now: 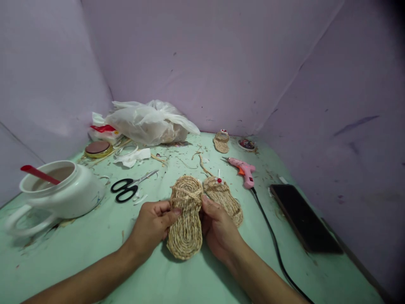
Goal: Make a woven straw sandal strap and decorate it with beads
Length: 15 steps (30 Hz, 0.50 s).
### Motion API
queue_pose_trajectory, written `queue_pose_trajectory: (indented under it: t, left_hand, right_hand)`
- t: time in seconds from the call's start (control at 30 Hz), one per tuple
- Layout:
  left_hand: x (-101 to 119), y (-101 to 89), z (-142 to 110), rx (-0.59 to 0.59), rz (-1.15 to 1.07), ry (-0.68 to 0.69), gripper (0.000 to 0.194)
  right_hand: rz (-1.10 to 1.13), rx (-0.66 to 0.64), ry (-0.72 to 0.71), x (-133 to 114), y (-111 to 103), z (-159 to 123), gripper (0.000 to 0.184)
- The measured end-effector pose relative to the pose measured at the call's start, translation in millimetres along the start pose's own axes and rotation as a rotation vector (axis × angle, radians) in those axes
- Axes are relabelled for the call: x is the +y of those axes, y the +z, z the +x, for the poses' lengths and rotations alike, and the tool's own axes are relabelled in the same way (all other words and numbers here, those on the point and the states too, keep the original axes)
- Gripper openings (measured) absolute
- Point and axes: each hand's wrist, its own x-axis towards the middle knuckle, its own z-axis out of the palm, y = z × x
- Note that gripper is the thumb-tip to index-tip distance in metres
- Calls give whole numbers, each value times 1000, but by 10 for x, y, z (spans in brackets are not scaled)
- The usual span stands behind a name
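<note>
Grip risk: the tan, oval, coiled-straw slipper (pixel 185 230) could be bent or loosened at its narrow waist if it is squeezed too hard from both sides; its crossed straw strips (pixel 187 194) could be snagged or pulled askew by a fingertip.
Left hand: the left hand (pixel 151 224) is closed in a pinch, thumb on the face of the slipper near its left edge, other fingers curled behind or partly hidden.
Right hand: at the right edge, the slipper is steadied by the thumb of the right hand (pixel 222 230); how far the fingers reach behind cannot be told.
Slipper place: held upright or tilted, near the middle of the green table cover (pixel 148 287).
Beaded neighbour: the tan straw slipper with a red bead (pixel 224 199) lies just behind the right hand and could be nudged by it.
Glue gun: burns could be caused by the nozzle of the pink plastic glue gun (pixel 243 169) if hot, which cannot be told; it could be dragged if its thin black cord (pixel 274 238) were caught by the right forearm.
Textures: ridged, rope-like rows in the straw; smooth, rounded walls on the white pot (pixel 80 192) at left; crumpled, translucent film on the white plastic bag (pixel 147 123), far left.
</note>
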Motion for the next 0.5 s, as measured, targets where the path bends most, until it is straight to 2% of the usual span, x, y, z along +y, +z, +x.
queue_pose_trajectory:
  t: [0.2, 0.37, 0.43, 0.5]
  left_hand:
    - [-51, -40, 11, 6, 10, -2, 31]
    - [5, -159, 60, -27, 291, -17, 45]
    - [64, -192, 71, 4, 394, 0, 48]
    - [114, -198, 79, 86, 416, 65, 42]
  right_hand:
    - [-6, 1, 36, 29, -51, 22, 17]
    - [39, 48, 13, 0, -39, 38, 18]
    - [50, 94, -31, -14, -41, 52, 18]
    - [52, 128, -60, -18, -53, 66, 18]
